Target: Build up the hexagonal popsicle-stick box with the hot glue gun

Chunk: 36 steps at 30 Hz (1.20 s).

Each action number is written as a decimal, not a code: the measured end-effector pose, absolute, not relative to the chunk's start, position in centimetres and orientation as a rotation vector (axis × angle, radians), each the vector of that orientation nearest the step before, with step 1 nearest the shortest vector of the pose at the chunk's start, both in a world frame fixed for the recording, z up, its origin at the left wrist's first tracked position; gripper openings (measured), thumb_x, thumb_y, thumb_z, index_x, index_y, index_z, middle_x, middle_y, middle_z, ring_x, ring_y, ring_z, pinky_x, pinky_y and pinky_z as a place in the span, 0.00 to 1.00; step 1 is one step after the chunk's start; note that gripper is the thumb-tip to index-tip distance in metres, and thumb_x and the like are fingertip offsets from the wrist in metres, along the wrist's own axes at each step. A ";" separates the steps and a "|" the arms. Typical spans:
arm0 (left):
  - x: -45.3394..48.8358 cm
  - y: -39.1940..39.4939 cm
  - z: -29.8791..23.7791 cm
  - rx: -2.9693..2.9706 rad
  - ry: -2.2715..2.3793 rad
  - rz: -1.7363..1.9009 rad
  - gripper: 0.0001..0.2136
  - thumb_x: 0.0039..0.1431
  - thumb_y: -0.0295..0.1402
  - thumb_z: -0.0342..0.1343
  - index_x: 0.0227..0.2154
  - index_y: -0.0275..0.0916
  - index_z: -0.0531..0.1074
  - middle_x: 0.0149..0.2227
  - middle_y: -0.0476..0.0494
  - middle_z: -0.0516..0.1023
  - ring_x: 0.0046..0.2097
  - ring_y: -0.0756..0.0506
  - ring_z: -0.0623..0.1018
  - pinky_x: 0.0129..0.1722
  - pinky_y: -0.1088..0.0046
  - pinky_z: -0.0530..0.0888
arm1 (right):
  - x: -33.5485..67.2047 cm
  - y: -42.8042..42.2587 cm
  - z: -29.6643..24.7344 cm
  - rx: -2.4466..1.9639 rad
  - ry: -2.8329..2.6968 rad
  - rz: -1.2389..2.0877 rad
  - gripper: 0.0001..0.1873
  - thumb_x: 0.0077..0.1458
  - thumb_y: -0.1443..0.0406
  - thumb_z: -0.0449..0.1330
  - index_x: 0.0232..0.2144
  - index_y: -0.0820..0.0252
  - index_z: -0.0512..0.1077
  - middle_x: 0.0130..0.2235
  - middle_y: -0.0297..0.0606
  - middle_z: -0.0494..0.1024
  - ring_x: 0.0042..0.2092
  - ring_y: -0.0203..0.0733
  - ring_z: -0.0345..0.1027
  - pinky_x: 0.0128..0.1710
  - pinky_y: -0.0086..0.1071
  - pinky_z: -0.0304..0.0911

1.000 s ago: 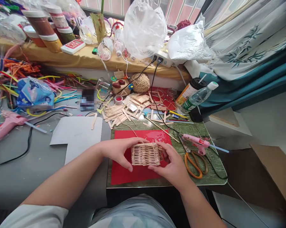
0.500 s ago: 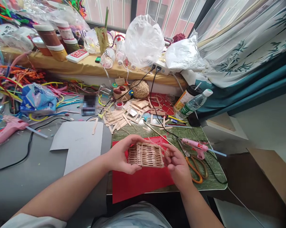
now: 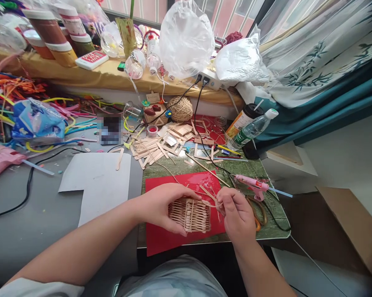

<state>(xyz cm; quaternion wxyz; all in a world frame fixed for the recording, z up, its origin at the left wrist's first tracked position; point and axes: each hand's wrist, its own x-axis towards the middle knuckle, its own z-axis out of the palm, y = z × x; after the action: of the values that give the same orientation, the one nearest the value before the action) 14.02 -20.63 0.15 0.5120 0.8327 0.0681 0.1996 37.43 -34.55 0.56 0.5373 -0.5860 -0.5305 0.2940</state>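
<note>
Clasping the stick basket [image 3: 190, 215], left hand [image 3: 159, 206] fingers [image 3: 178, 231] curl under it.

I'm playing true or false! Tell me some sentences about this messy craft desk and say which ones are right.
1. The left hand holds the small basket of woven wooden sticks. True.
2. The right hand holds the pink plastic glue gun. False: the glue gun lies on the green mat, just beyond that hand.
3. A round ball of tan twine sits at the far side of the desk. True.
4. The clear plastic water bottle with a green label stands straight up. False: it leans over at a tilt.
</note>
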 end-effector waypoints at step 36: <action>14.9 -22.2 0.7 1.980 0.332 0.251 0.44 0.53 0.50 0.72 0.71 0.50 0.63 0.64 0.35 0.66 0.68 0.30 0.67 0.70 0.50 0.67 | 33.2 -37.3 2.5 -1.527 -1.496 0.613 0.05 0.62 0.69 0.67 0.38 0.54 0.77 0.33 0.32 0.70 0.34 0.38 0.66 0.32 0.32 0.62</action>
<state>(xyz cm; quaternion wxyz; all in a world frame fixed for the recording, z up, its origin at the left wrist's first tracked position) 14.94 -22.22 0.73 0.5302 0.8297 0.1391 0.1053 33.25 -37.28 2.53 0.4431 -0.6156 -0.6030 0.2472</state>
